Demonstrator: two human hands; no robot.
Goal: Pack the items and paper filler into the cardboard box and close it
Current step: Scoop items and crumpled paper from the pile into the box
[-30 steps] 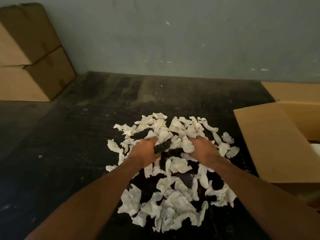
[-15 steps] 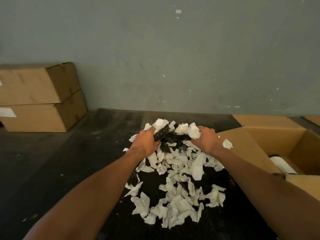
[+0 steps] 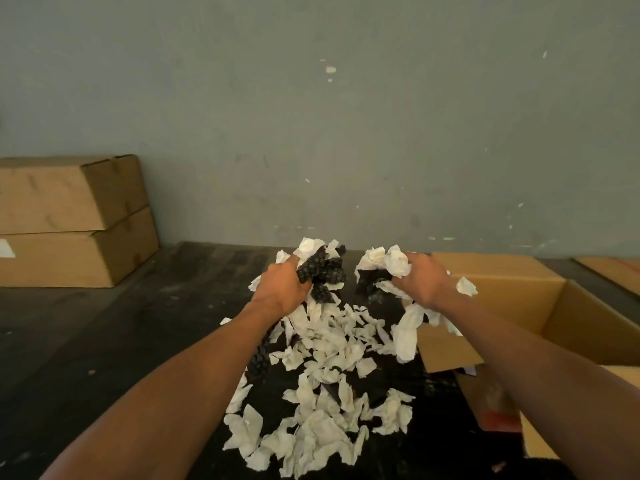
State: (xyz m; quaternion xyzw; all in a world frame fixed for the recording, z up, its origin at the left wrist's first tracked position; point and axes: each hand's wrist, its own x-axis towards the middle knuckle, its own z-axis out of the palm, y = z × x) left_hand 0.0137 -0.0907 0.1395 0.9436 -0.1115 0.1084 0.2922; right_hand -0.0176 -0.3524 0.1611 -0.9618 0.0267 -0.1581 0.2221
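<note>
I am lifting two handfuls of paper filler, and both hands are raised above the worktop (image 3: 104, 341). My left hand (image 3: 282, 289) is curled tight around white scraps mixed with dark bubbly wrap (image 3: 322, 271). My right hand (image 3: 424, 284) is clenching a white and dark bunch (image 3: 386, 263), with a long strip dangling below its wrist. The cardboard box (image 3: 540, 303) is standing open just to the right of my right hand, flaps folded outward; I cannot see what is lying inside it.

To do this well, I judge I should be keeping both fists squeezed, swinging them rightward together over the near flap, and only loosening once they are well inside the opening, since loose pieces are hanging off and may drop short.

Counting: one open box beside my right hand, two closed boxes (image 3: 69, 220) stacked far off to the left of my left hand, two handfuls in the air, and one scattered pile of scraps (image 3: 322, 393) beneath my forearms, too many pieces to number.
</note>
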